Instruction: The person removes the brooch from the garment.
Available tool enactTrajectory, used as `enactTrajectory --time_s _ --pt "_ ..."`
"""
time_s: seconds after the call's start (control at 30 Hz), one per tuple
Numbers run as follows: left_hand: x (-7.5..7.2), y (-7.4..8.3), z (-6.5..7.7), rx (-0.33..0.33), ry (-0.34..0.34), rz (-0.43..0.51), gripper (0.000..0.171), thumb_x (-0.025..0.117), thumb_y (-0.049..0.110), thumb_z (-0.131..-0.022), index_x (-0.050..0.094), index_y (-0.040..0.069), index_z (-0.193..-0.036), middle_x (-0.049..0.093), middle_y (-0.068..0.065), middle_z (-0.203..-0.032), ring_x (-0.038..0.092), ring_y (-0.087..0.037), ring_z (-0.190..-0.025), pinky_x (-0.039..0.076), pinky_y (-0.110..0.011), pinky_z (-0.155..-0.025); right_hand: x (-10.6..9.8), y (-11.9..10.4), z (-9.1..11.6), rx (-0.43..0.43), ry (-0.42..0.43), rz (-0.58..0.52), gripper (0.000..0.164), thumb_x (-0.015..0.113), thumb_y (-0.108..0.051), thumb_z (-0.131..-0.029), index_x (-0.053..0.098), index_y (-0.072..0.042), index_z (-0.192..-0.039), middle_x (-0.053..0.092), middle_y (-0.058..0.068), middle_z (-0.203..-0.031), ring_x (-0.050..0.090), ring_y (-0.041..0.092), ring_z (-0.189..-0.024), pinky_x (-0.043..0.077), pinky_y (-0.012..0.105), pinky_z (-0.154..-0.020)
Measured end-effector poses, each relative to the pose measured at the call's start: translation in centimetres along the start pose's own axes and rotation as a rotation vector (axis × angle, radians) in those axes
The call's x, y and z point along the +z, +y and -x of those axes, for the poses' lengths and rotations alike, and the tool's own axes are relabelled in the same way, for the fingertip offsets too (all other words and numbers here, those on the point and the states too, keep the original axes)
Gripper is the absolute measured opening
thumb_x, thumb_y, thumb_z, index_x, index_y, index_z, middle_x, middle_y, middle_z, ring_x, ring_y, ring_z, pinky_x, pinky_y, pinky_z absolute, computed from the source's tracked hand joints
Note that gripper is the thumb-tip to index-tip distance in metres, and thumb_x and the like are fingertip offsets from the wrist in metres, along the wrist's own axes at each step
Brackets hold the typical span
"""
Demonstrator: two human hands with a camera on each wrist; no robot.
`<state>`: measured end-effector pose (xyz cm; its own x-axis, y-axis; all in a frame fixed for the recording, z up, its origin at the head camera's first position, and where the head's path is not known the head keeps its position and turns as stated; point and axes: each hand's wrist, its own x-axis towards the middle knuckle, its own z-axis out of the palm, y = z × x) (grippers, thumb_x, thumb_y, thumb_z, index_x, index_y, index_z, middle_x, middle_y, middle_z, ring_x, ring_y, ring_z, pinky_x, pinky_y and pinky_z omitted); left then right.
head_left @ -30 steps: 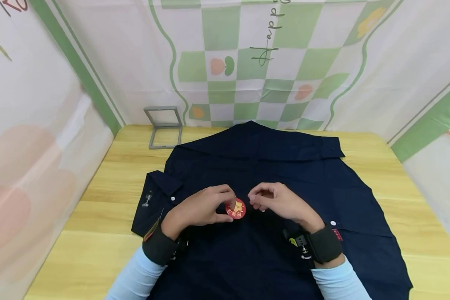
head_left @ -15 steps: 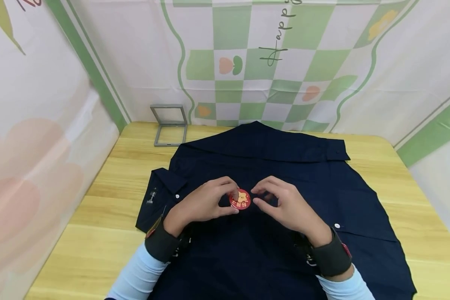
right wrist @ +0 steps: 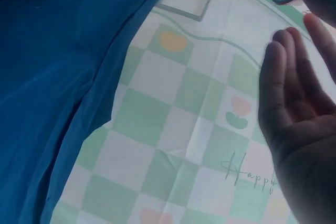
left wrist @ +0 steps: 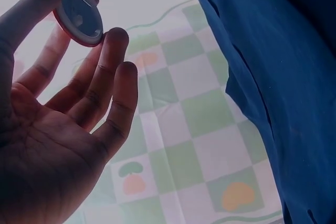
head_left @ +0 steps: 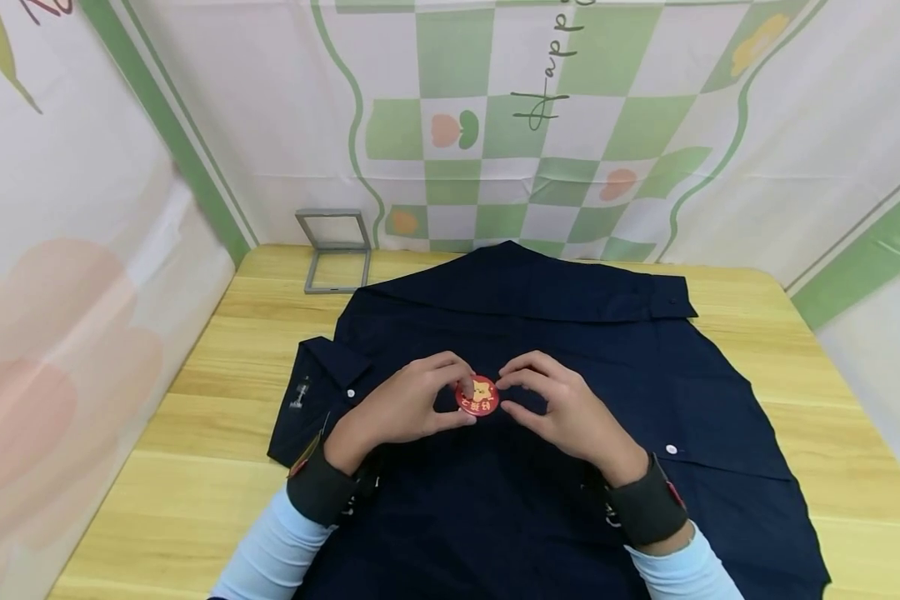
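Between thumb and fingers, my left hand (head_left: 417, 400) pinches a round red pin badge (head_left: 478, 396) with a yellow cartoon figure and lettering on its front. Its silvery back (left wrist: 81, 15) with a pin across it shows in the left wrist view. Just right of the badge is my right hand (head_left: 562, 404), thumb and index finger parted, their tips right at its edge. In the right wrist view the other fingers of that hand (right wrist: 299, 124) are loosely bent. Below both hands a dark navy shirt (head_left: 525, 508) lies spread out, with white buttons.
A grey hinged frame (head_left: 337, 268) stands unfolded at the table's back left. The wooden table (head_left: 157, 483) shows around the shirt, with a folded sleeve or collar part (head_left: 303, 400) at the left. Patterned cloth (head_left: 457, 183) hangs behind and at both sides.
My right fingers were bunched together, then parted and came in to the badge's right edge. My left hand keeps its pinch on the badge, raised slightly since a second ago.
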<state>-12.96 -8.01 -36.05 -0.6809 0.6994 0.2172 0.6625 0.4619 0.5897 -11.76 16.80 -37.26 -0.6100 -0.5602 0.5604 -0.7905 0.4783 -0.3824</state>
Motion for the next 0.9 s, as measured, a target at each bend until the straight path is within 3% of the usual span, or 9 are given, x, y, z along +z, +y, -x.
enactTrajectory --time_s 0.23,0.77,0.83,0.9 --pt "0.08 0.09 -0.03 0.017 0.025 0.051 0.02 0.078 0.022 -0.085 0.062 0.014 -0.096 0.061 -0.002 -0.116 0.06 -0.013 -0.095 0.054 -0.036 -0.082 0.22 0.24 -0.04 -0.074 0.05 0.048 0.037 0.087 0.002 -0.065 0.071 -0.011 -0.097 0.063 0.005 -0.107 0.061 0.017 -0.094 0.05 0.019 -0.082" --pt "0.35 0.23 -0.1 0.044 0.056 0.089 0.022 0.078 0.022 -0.085 0.063 0.013 -0.099 0.062 -0.003 -0.116 0.061 -0.011 -0.094 0.055 -0.036 -0.083 0.32 0.24 -0.03 -0.142 0.074 0.092 0.041 0.087 0.005 -0.062 0.072 -0.009 -0.098 0.065 0.004 -0.103 0.06 0.016 -0.091 0.052 0.025 -0.077" --pt "0.32 0.3 -0.09 0.055 0.058 0.096 0.022 0.077 0.022 -0.086 0.063 0.013 -0.1 0.062 -0.003 -0.116 0.062 -0.012 -0.094 0.055 -0.035 -0.083 0.21 0.16 0.0 -0.137 0.072 0.094 0.036 0.085 0.003 -0.066 0.072 -0.009 -0.098 0.066 0.004 -0.103 0.06 0.016 -0.091 0.051 0.025 -0.077" --pt "0.32 0.24 -0.03 0.07 0.067 0.114 0.021 0.076 0.02 -0.087 0.063 0.012 -0.101 0.063 -0.005 -0.113 0.063 -0.014 -0.094 0.055 -0.031 -0.083 0.12 0.09 0.01 -0.133 0.079 0.097 0.023 0.082 -0.007 -0.078 0.073 -0.008 -0.098 0.066 0.004 -0.102 0.061 0.017 -0.092 0.051 0.024 -0.078"
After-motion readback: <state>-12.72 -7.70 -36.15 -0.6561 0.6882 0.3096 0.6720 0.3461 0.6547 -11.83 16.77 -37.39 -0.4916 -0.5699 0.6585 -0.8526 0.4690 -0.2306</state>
